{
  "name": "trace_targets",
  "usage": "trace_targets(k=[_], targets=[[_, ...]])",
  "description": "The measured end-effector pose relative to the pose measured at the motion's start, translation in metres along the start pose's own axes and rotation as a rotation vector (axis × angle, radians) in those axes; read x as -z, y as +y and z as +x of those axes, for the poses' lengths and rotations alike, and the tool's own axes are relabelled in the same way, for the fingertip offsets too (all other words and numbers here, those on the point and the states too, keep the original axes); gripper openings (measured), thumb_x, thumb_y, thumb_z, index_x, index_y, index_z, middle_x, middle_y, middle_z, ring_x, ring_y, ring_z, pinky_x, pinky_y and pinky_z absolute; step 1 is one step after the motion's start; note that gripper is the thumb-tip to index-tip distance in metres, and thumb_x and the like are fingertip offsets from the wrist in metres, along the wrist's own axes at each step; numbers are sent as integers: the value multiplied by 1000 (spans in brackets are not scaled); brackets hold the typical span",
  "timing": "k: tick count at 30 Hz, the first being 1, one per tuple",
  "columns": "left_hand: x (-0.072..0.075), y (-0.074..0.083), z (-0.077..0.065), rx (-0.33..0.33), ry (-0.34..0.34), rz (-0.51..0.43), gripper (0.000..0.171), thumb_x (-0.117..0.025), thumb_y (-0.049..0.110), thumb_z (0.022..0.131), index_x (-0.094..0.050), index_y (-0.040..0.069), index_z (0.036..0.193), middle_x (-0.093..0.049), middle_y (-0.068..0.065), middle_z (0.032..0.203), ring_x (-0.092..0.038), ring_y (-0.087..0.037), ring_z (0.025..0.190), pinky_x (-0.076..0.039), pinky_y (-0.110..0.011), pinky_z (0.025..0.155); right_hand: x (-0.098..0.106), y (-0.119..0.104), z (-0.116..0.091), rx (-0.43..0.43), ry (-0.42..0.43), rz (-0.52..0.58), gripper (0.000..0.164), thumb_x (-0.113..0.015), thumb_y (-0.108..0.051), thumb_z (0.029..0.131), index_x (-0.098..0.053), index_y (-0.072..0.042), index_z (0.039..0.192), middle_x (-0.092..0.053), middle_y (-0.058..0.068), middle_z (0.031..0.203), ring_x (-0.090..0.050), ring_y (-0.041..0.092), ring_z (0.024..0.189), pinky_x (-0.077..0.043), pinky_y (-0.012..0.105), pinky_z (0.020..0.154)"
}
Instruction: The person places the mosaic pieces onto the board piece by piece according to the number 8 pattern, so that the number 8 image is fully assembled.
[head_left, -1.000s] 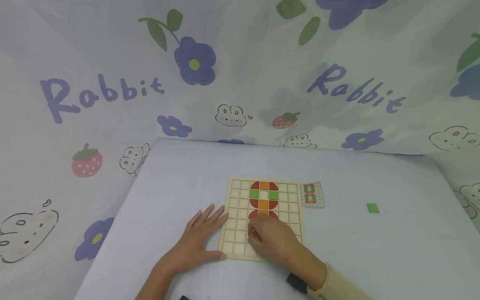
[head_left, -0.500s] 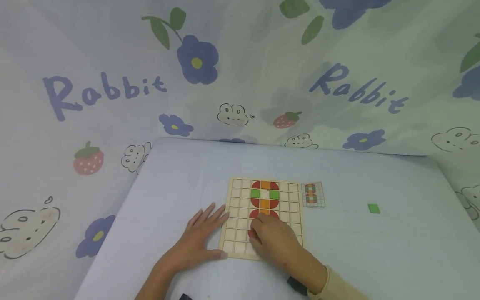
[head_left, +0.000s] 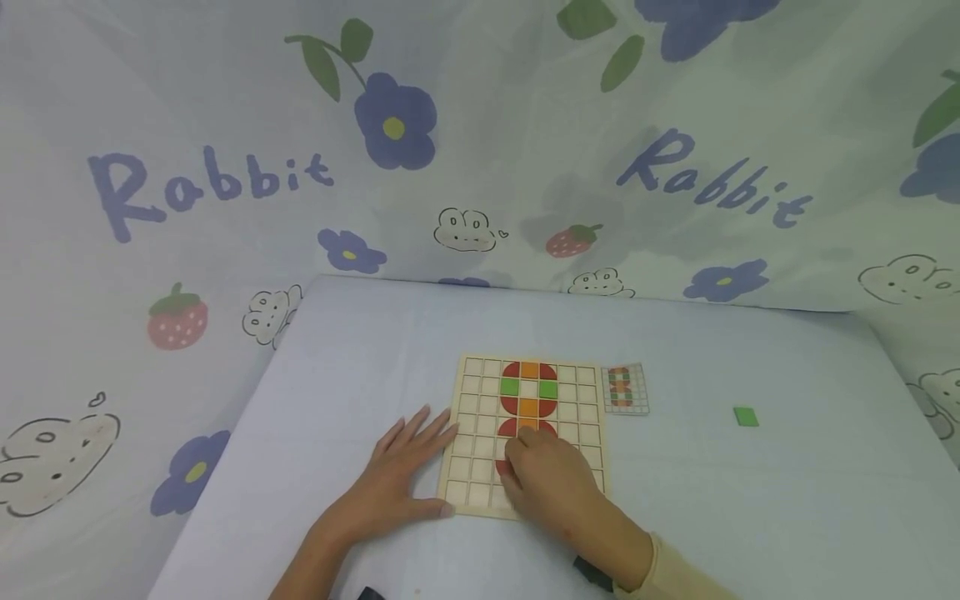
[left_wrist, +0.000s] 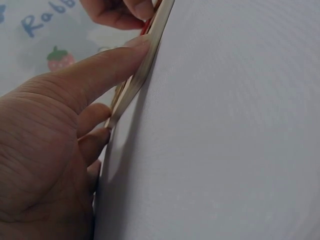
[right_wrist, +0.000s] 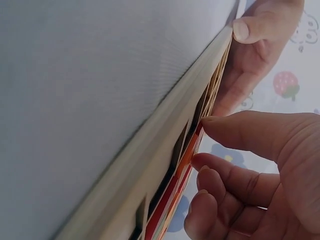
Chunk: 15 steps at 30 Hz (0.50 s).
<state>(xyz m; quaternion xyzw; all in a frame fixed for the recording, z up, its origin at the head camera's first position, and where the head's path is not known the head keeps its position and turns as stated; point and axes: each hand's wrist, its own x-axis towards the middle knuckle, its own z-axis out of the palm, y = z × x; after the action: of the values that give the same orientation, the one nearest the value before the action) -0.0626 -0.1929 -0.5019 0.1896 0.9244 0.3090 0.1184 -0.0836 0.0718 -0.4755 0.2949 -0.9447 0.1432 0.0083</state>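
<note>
A square wooden grid board lies on the white table, with red quarter-round, orange and green tiles set in its middle columns. My left hand rests at the board's left edge, fingers spread, thumb and fingertips touching the frame. Over the lower middle of the board, my right hand has thumb and index finger at a red tile, pinching it low against the grid. In the right wrist view the thumb tip meets the red tile. My right hand hides the cells beneath it.
A small pattern card lies against the board's right side, printed with a similar red, green and orange figure. Farther right is a loose green tile. A printed cloth hangs behind the table.
My right fingertips have shifted slightly right at the red tile, so more of it shows. The left hand stays at the board's edge; the tiles set above look the same.
</note>
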Motion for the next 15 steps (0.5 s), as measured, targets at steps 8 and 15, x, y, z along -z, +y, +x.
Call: trace_targets(k=[8, 15], targets=[[0, -1, 0, 6, 3, -4, 103, -88, 49, 77, -37, 25, 164, -20, 11, 172, -4, -21, 161, 1, -49, 128, 0, -2, 2, -16, -1, -31, 21, -80, -25, 89, -67, -12, 79, -46, -6, 71, -41, 10, 63, -41, 24, 52], [-1, -2, 0, 28, -10, -4, 104, -89, 49, 77, -37, 26, 164, -19, 13, 171, -3, -20, 161, 1, -49, 128, 4, 4, -2, -92, -69, 51, 24, -79, -35, 91, -69, -13, 88, -59, -5, 85, -52, 11, 73, -50, 27, 61]])
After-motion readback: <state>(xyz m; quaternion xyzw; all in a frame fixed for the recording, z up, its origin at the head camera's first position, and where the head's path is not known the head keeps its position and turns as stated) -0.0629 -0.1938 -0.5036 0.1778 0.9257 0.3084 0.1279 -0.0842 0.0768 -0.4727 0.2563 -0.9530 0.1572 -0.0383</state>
